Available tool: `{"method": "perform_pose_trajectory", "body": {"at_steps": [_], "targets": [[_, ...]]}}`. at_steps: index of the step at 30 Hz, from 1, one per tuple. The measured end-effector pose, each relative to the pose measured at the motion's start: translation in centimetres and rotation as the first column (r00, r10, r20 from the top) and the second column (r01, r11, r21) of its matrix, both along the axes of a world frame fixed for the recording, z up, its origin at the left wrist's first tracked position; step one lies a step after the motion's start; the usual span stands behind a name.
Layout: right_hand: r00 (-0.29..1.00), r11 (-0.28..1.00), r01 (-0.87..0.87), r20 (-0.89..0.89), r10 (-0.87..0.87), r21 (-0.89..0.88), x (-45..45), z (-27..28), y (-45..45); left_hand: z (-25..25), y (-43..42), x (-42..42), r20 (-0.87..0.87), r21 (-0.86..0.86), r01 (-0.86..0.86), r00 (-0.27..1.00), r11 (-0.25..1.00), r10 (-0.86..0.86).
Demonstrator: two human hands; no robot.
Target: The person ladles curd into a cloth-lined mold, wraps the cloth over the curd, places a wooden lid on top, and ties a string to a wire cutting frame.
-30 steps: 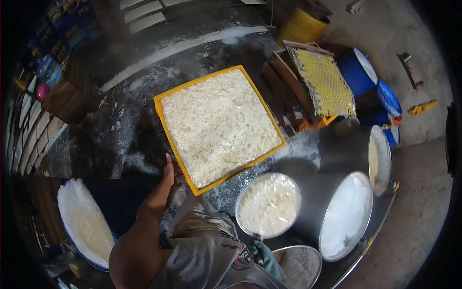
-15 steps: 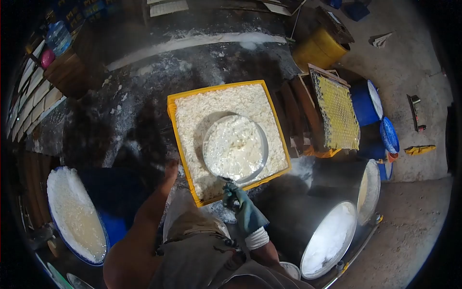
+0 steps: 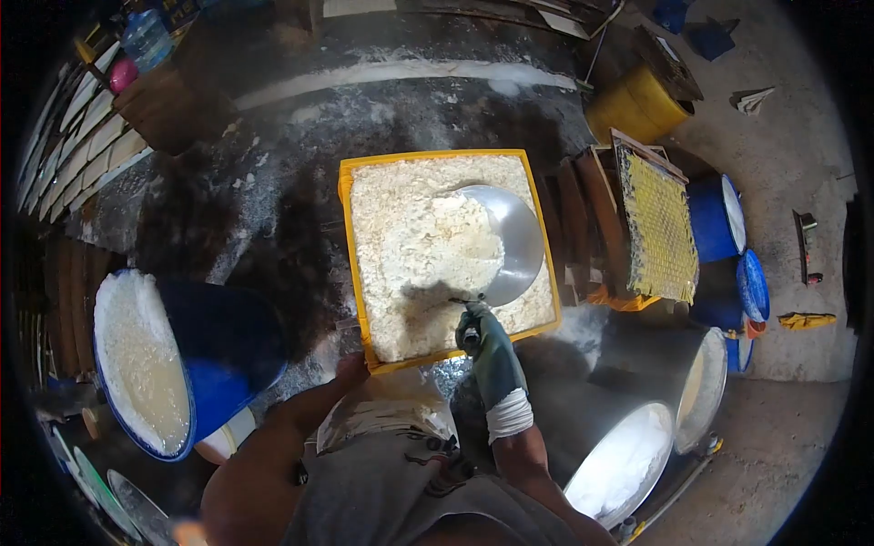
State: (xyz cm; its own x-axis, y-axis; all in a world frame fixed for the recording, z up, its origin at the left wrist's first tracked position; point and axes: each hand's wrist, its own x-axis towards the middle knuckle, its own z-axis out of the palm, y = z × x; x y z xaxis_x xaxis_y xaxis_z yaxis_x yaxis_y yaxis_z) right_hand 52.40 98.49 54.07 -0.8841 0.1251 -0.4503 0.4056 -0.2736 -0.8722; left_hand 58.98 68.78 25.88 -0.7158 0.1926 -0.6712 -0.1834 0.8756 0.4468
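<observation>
My right hand (image 3: 472,332), in a green glove with a white cuff, is closed round the handle of a wide round metal ladle (image 3: 517,246). The ladle is tilted, its shiny bowl at the right side of a square mould lined with yellow cloth (image 3: 357,314). Lumpy white curd (image 3: 401,218) fills the mould and reaches up into the ladle's left side. My bare left arm (image 3: 296,423) extends toward the mould's near left corner. My left hand (image 3: 350,367) is dark there, and its fingers cannot be made out.
A blue drum (image 3: 218,350) of pale liquid and white foam stands at left. Large vats (image 3: 624,460) with white foam are at lower right. A yellow woven mat (image 3: 660,227) leans on stacked boards at right, beside blue containers (image 3: 715,214). A yellow barrel (image 3: 633,105) stands farther back.
The ladle has tipped and shifted right, and its curd has spilled into the mould. My left hand has drawn back toward me. The view has shifted slightly.
</observation>
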Motion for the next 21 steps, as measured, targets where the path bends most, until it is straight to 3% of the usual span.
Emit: {"method": "perform_pose_trajectory", "body": {"at_steps": [1, 2, 3, 4, 5, 6, 7, 8, 9, 10, 11, 12, 13, 14, 16, 17, 19, 21], "targets": [[0.999, 0.992, 0.022, 0.048, -0.016, -0.123, -0.2, 0.1, 1.1, 0.7, -0.1, 0.0, -0.014, -0.010, -0.010, 1.000, 1.000, 0.009], [0.994, 0.970, 0.055, 0.102, -0.031, -0.237, -0.4, 0.2, 2.2, 1.6, -0.4, 0.5, -0.102, 0.084, 0.027, 0.995, 0.996, -0.018], [0.999, 1.000, -0.021, -0.025, 0.020, -0.015, 0.3, 0.5, 3.2, 2.4, -0.7, 0.8, -0.192, 0.172, 0.074, 0.981, 0.982, -0.040], [0.985, 0.975, -0.062, -0.148, 0.094, 0.212, 0.0, 2.0, 3.7, 2.0, -0.9, 0.8, -0.211, 0.156, 0.073, 0.977, 0.985, -0.039], [0.987, 0.969, -0.014, -0.153, 0.053, 0.247, 0.1, 2.8, 4.6, 0.6, -1.5, 1.7, -0.144, 0.182, 0.012, 0.990, 0.983, 0.014], [0.946, 0.889, -0.043, -0.268, 0.183, 0.456, 0.0, 2.3, 6.1, -0.6, -2.0, 2.7, -0.075, 0.205, -0.051, 0.995, 0.978, 0.067], [0.978, 0.986, 0.019, -0.207, 0.016, 0.167, -0.9, 0.0, 7.9, -2.0, -2.5, 2.8, -0.094, 0.185, -0.046, 0.993, 0.982, 0.065], [0.991, 0.986, 0.112, -0.065, -0.120, -0.123, -2.6, -3.0, 9.7, -3.1, -3.1, 3.1, -0.034, 0.383, -0.135, 0.986, 0.914, 0.160], [0.959, 0.884, 0.284, 0.115, -0.260, -0.370, -4.4, -5.6, 11.3, -3.3, -3.7, 3.2, 0.045, 0.560, -0.221, 0.971, 0.798, 0.236], [0.937, 0.871, 0.349, 0.162, -0.311, -0.346, -5.7, -7.6, 12.9, -2.0, -3.6, 3.5, 0.029, 0.546, -0.205, 0.974, 0.812, 0.226], [0.920, 0.824, 0.387, 0.109, -0.377, -0.413, -7.1, -9.9, 14.7, -1.1, -3.1, 4.5, 0.217, 0.557, -0.425, 0.904, 0.713, 0.368], [0.909, 0.871, 0.416, 0.078, -0.410, -0.262, -8.0, -11.6, 17.2, -0.3, -3.2, 4.2, 0.292, 0.546, -0.483, 0.876, 0.684, 0.385], [0.902, 0.876, 0.426, 0.184, -0.391, -0.226, -8.2, -10.1, 18.8, -0.5, -3.5, 4.2, 0.364, 0.529, -0.541, 0.840, 0.654, 0.401], [0.834, 0.834, 0.538, 0.221, -0.505, -0.126, -7.2, -6.7, 19.3, -0.7, -3.9, 4.2, 0.432, 0.505, -0.598, 0.799, 0.623, 0.417], [0.796, 0.793, 0.605, 0.094, -0.598, -0.078, -4.2, -2.4, 21.0, -1.4, -4.3, 3.5, 0.526, 0.465, -0.669, 0.736, 0.580, 0.427], [0.739, 0.737, 0.671, 0.014, -0.674, 0.073, -2.4, 0.8, 21.0, 0.3, -4.5, 3.0, 0.559, 0.446, -0.664, 0.730, 0.600, 0.392], [0.599, 0.590, 0.793, -0.370, -0.710, 0.153, 1.6, -0.5, 23.6, 4.4, -4.6, 2.3, 0.625, 0.417, -0.659, 0.708, 0.626, 0.330], [0.607, 0.518, 0.794, -0.381, -0.698, 0.317, 7.9, -2.7, 26.5, 9.2, -4.4, 2.2, 0.679, 0.409, -0.658, 0.682, 0.632, 0.270]]}}
